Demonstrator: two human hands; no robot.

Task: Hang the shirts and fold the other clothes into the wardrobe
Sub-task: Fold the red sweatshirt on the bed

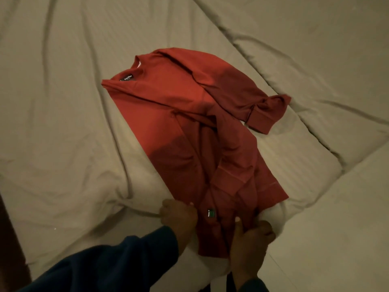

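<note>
Hands pinch the near hem of a red long-sleeved cotton sweatshirt [189, 114] lying partly folded on a rumpled beige quilted duvet [63, 102]: left hand [179, 216] curled at one corner, right hand [250, 234] gripping with thumb on top

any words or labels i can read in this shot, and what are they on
"Insa Man", roughly; blurred, so uncertain: black neck label inside the collar of the red top.
Small green tag near the hem: a pale mark, too small to read.
Nothing else bears text.
</note>
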